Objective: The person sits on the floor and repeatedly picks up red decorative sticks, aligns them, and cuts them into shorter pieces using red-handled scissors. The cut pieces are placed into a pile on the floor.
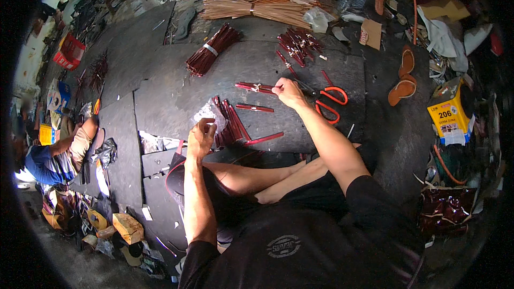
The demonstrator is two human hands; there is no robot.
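My right hand (289, 94) pinches the right end of a few dark red strap pieces (251, 87) with small metal fittings, low over the dark work board. My left hand (200, 138) is curled with fingertips together, beside a crumpled clear plastic bag (207, 112); what it pinches, if anything, is too small to tell. Several dark red strips (231, 123) lie to the right of the bag. A single strap piece (255, 108) rests below my right hand's straps, and another strip (264, 138) lies nearer me. Scissors with orange handles (333, 104) lie right of my right hand.
Farther off are a banded bundle of dark red strips (212, 51), a pile of strap pieces with metal fittings (299, 45) and long tan strips (257, 8). Brown sandals (402, 90) and a yellow box (451, 112) stand right. Another person (53, 155) sits at left.
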